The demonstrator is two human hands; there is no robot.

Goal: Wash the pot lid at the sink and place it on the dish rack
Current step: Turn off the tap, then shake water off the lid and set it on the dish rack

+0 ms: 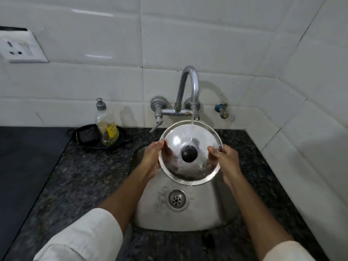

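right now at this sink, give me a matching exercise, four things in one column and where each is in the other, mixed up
Things:
1. pot lid
2. dish soap bottle
3. drain
4. wall socket

Places:
A. on the tiled wall, far left
B. held by both hands under the running tap
C. in the floor of the sink basin
D. standing in a black tray on the counter, left of the tap

Pairs: 1-B, 2-D, 3-C, 4-A
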